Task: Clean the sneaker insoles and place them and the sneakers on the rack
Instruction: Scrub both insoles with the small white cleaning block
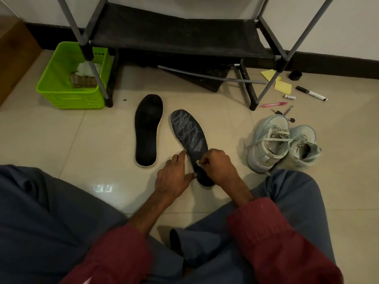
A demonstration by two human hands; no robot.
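Streaked insole [189, 136]: dark with a pale rim, whitish smears over toe and middle; flat on the tiled floor [98, 140], toe pointing away and slightly left.
Right hand [219, 167]: fingers curled, pinching a white scrap [198, 163] against the heel half.
Left hand [174, 177]: fingers straight, touching the insole's left edge.
Plain insole [148, 128]: just left, apart, no smears.
Sneakers [283, 146]: pale pair to the right, well apart.
Rack [174, 35]: beyond the toes, its legs near.
Open room: bare tile left of the plain insole, up to the green basket [69, 78].
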